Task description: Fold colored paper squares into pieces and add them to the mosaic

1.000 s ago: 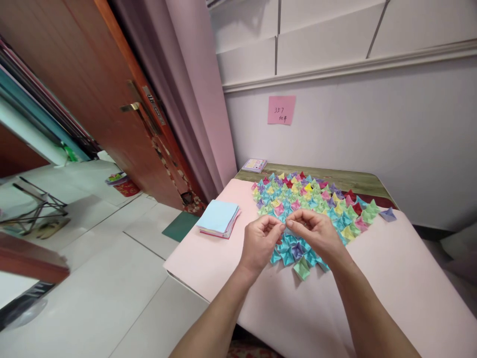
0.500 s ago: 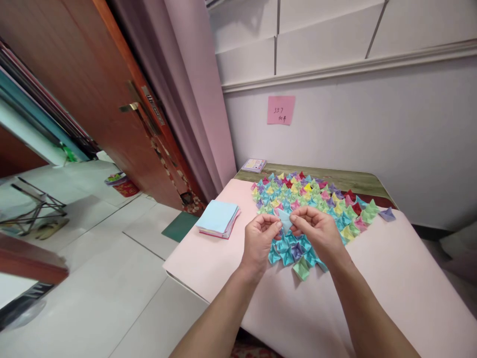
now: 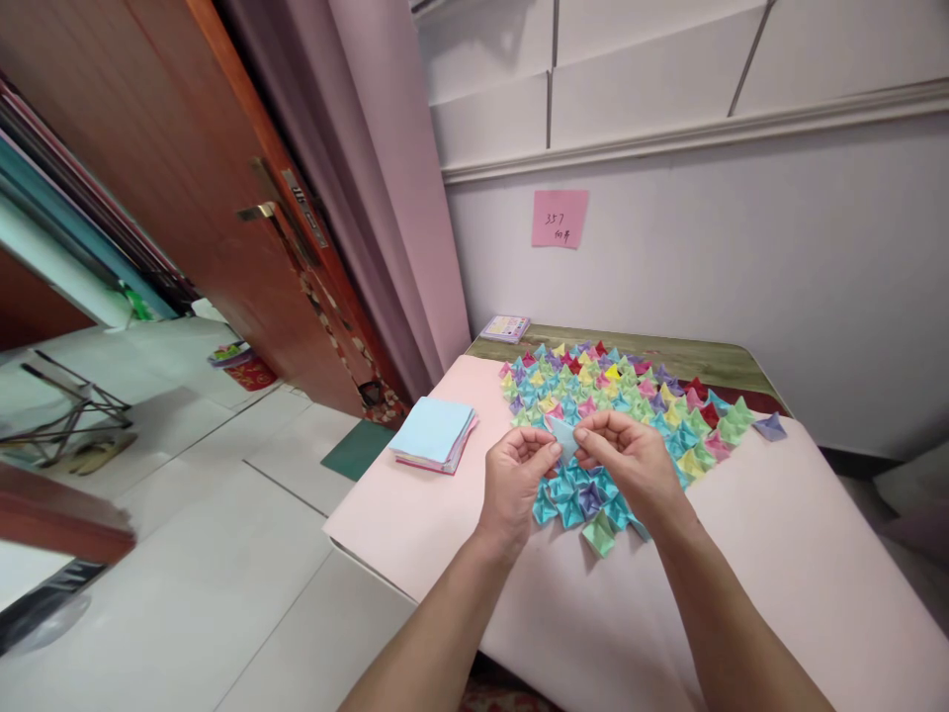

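Between my two hands is a small folded piece of light blue paper [image 3: 564,438], raised over the table. My left hand [image 3: 515,480] pinches its left side between thumb and fingers. On the right edge, my right hand [image 3: 629,460] pinches it the same way; the fingertips hide part of the folds. Below and behind the hands, many folded paper pieces [image 3: 578,485] in blue, green, yellow, pink, red and purple lie close together. A stack of square paper sheets [image 3: 434,433], light blue on top, lies left of my left hand.
The table has a pale pink cover [image 3: 593,613] and a wooden-look strip at the back. A small pad [image 3: 505,328] lies at its far left corner. One purple folded piece [image 3: 771,426] sits apart at right. A pink note [image 3: 560,219] hangs on the wall. A wooden door [image 3: 222,198] stands left.
The light blue paper has tilted slightly and less of it shows between the fingers. My right fingertips have shifted a little left; both hands keep their pinch.
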Demonstrator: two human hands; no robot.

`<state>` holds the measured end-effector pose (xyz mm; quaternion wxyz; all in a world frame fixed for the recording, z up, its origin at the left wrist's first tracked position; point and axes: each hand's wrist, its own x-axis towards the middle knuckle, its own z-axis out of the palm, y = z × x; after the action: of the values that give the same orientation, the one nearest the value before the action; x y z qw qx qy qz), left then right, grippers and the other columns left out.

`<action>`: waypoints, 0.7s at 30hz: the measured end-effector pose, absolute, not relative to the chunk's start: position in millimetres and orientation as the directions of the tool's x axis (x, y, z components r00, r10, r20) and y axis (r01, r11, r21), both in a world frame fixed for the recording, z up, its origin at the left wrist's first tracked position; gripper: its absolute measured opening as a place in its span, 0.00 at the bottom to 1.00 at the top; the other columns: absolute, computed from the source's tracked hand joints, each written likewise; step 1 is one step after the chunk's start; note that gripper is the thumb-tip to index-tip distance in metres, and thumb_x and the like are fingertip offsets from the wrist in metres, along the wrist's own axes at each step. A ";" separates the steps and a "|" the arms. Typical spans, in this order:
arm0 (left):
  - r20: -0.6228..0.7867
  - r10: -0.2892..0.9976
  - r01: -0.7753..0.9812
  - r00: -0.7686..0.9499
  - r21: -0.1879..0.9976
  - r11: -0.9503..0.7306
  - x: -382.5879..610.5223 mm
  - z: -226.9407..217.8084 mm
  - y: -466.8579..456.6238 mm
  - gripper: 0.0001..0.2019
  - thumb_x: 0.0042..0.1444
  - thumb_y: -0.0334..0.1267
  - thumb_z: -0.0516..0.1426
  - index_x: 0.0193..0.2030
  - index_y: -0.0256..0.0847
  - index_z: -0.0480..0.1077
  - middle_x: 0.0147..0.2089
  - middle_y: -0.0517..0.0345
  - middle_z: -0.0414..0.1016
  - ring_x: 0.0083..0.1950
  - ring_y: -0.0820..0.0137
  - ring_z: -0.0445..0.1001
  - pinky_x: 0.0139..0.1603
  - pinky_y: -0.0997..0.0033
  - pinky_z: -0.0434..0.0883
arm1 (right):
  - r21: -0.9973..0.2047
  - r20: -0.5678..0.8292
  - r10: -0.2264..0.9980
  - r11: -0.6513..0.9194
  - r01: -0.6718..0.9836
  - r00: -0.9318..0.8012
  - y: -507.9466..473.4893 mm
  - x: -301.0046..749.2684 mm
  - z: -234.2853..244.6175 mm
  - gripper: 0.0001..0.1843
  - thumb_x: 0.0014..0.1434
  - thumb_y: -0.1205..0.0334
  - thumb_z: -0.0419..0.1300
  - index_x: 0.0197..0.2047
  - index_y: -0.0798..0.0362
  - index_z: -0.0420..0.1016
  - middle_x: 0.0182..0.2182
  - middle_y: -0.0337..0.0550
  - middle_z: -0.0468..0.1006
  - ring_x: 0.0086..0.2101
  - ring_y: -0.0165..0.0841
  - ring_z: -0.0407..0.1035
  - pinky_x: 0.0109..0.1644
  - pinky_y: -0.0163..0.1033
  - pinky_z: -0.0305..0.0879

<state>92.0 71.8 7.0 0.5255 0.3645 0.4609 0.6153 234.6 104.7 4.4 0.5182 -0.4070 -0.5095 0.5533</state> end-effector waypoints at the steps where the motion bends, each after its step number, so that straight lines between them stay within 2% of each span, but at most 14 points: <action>1: -0.033 0.982 -0.307 -0.183 0.951 -0.025 92.0 7.0 71.7 0.11 0.44 0.38 0.67 0.30 0.36 0.72 0.24 0.63 0.71 0.25 0.76 0.68 0.28 0.76 0.66 | -0.986 0.079 0.988 0.058 -0.155 -0.133 104.2 234.4 5.3 0.20 0.45 0.48 0.73 0.33 0.54 0.76 0.23 0.39 0.77 0.25 0.32 0.73 0.30 0.36 0.73; 6: -0.045 0.989 -0.321 -0.143 0.947 -0.003 91.5 6.2 70.7 0.12 0.44 0.40 0.68 0.28 0.36 0.71 0.22 0.64 0.69 0.24 0.78 0.66 0.27 0.77 0.64 | -0.986 0.105 0.979 0.079 -0.147 -0.176 101.0 229.7 7.0 0.19 0.47 0.48 0.72 0.32 0.53 0.75 0.23 0.39 0.76 0.25 0.31 0.72 0.31 0.36 0.72; 12: -0.055 0.992 -0.255 -0.111 0.967 0.025 88.4 4.2 70.7 0.18 0.50 0.49 0.65 0.23 0.38 0.66 0.15 0.69 0.60 0.16 0.80 0.56 0.18 0.79 0.56 | -0.978 0.171 0.959 0.138 -0.157 -0.226 99.6 225.7 2.3 0.16 0.52 0.50 0.69 0.33 0.54 0.75 0.25 0.39 0.76 0.28 0.29 0.71 0.33 0.34 0.69; 14: -0.091 0.991 -0.236 -0.094 0.970 0.067 86.4 5.1 70.1 0.19 0.50 0.51 0.65 0.24 0.39 0.66 0.14 0.69 0.61 0.13 0.80 0.55 0.14 0.79 0.53 | -0.981 0.168 0.955 0.138 -0.135 -0.243 100.9 227.6 2.3 0.17 0.52 0.49 0.69 0.33 0.54 0.75 0.25 0.39 0.75 0.28 0.30 0.71 0.33 0.35 0.70; 17: -0.154 0.988 -0.229 0.011 0.961 0.152 84.3 8.5 68.5 0.19 0.49 0.53 0.65 0.29 0.37 0.70 0.21 0.61 0.74 0.17 0.76 0.67 0.19 0.78 0.64 | -0.988 0.139 0.955 0.118 -0.098 -0.261 103.7 232.6 3.1 0.19 0.52 0.45 0.68 0.31 0.54 0.74 0.23 0.38 0.73 0.26 0.31 0.70 0.31 0.36 0.70; 19: -0.172 0.981 -0.236 0.084 0.954 0.187 84.3 10.7 67.4 0.19 0.48 0.54 0.65 0.32 0.37 0.72 0.28 0.55 0.78 0.25 0.71 0.75 0.27 0.73 0.72 | -0.990 0.127 0.951 0.104 -0.096 -0.282 105.8 237.0 3.0 0.19 0.51 0.46 0.68 0.36 0.53 0.76 0.24 0.38 0.74 0.25 0.30 0.69 0.30 0.35 0.69; 21: -0.154 0.982 -0.242 0.113 0.954 0.177 85.2 11.6 66.5 0.19 0.49 0.53 0.65 0.33 0.36 0.73 0.29 0.54 0.79 0.29 0.69 0.77 0.33 0.69 0.75 | -0.991 0.124 0.939 0.099 -0.090 -0.321 107.8 242.1 2.0 0.22 0.52 0.47 0.69 0.44 0.52 0.76 0.26 0.38 0.75 0.26 0.30 0.69 0.30 0.35 0.69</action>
<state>85.2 66.5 11.6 0.6221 0.4116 0.4492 0.4918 242.1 107.8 2.0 0.4561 -0.3629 -0.5846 0.5644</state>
